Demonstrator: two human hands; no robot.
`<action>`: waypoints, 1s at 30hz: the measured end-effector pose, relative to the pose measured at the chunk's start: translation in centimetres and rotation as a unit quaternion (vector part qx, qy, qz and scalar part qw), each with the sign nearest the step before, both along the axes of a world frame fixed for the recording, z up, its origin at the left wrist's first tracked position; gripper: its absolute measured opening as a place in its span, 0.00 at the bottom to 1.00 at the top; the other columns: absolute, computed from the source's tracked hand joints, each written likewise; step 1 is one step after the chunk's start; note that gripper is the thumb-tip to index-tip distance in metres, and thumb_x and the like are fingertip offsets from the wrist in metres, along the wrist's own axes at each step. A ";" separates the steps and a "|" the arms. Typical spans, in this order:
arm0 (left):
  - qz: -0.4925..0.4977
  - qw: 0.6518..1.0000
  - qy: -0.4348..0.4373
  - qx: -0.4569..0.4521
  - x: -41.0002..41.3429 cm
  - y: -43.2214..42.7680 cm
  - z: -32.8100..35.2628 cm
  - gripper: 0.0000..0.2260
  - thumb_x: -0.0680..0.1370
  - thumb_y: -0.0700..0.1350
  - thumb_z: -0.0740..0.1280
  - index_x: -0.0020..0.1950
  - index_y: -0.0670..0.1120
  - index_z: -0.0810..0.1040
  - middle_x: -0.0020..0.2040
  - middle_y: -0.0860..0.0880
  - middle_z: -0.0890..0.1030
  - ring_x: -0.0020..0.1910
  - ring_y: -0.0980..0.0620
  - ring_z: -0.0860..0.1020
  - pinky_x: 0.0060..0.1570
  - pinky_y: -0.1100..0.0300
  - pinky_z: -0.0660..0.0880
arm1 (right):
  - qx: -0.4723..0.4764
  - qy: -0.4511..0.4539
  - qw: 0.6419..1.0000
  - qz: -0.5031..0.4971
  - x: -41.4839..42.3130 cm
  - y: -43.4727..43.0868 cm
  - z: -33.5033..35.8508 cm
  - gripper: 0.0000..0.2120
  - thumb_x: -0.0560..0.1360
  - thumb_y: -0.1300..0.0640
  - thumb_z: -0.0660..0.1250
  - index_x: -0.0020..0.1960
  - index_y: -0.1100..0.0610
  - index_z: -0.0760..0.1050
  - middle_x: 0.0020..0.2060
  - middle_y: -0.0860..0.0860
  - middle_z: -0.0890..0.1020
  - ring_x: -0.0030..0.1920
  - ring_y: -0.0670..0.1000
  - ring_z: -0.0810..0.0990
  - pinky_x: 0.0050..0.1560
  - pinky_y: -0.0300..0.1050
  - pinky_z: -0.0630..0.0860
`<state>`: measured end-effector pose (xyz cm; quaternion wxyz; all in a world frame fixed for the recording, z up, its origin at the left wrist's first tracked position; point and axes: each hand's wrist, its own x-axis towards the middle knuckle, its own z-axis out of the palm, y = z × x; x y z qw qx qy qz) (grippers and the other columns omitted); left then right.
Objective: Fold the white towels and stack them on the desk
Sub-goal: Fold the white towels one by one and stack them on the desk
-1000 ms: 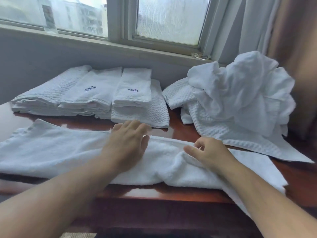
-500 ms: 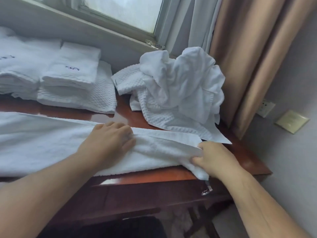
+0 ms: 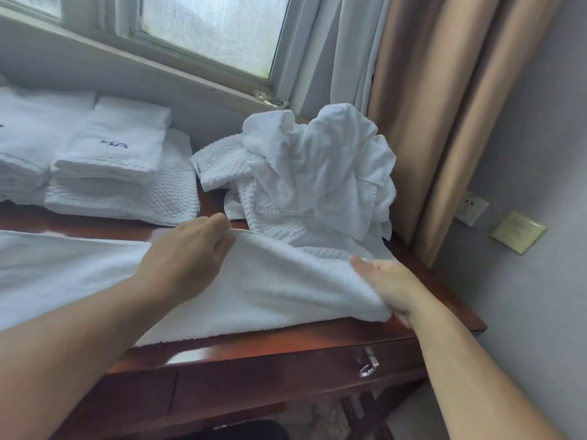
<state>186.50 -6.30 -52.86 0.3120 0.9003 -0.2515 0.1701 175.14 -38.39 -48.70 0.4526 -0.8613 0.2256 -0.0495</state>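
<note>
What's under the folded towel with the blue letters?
The embroidered towel lies on a wider quilted towel, which rests on the wooden desk. Whether anything else hides between them cannot be seen.

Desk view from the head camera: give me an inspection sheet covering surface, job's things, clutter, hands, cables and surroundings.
Surface: glossy wooden desk, drawer handle at the front.
Job's things: long towel spread along the front edge; folded stack back left; crumpled pile back right, unfolded.
Clutter: small shiny scrap on the windowsill.
Grippers: left hand grips the long towel's far edge; right hand holds its right end.
Cables: nothing seen.
Surroundings: window, curtains, wall socket at right.
</note>
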 end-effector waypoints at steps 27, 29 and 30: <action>0.074 0.986 -0.084 0.120 1.2 0.3 -1.4 0.18 0.80 0.61 0.59 0.44 0.49 0.78 0.38 0.49 0.81 0.38 0.45 0.79 0.36 0.55 0.68 | -0.286 0.042 0.946 -0.146 4.2 -0.4 -4.6 0.22 0.81 0.41 0.55 0.40 0.57 0.73 0.39 0.52 0.80 0.38 0.52 0.76 0.34 0.45 0.66; 0.063 0.989 -0.091 0.102 1.4 0.4 -1.8 0.17 0.79 0.61 0.61 0.43 0.50 0.78 0.36 0.49 0.81 0.37 0.44 0.78 0.37 0.55 0.67 | -0.309 0.024 0.939 -0.152 3.6 0.3 -4.9 0.18 0.78 0.43 0.55 0.37 0.54 0.72 0.37 0.50 0.79 0.37 0.52 0.76 0.33 0.46 0.66; 0.043 0.991 -0.088 0.094 1.4 0.5 -2.0 0.15 0.79 0.60 0.62 0.43 0.50 0.78 0.37 0.50 0.81 0.38 0.44 0.78 0.39 0.54 0.69 | -0.321 0.024 0.935 -0.148 3.4 0.6 -5.1 0.16 0.77 0.45 0.55 0.38 0.54 0.71 0.38 0.50 0.79 0.38 0.52 0.76 0.35 0.47 0.68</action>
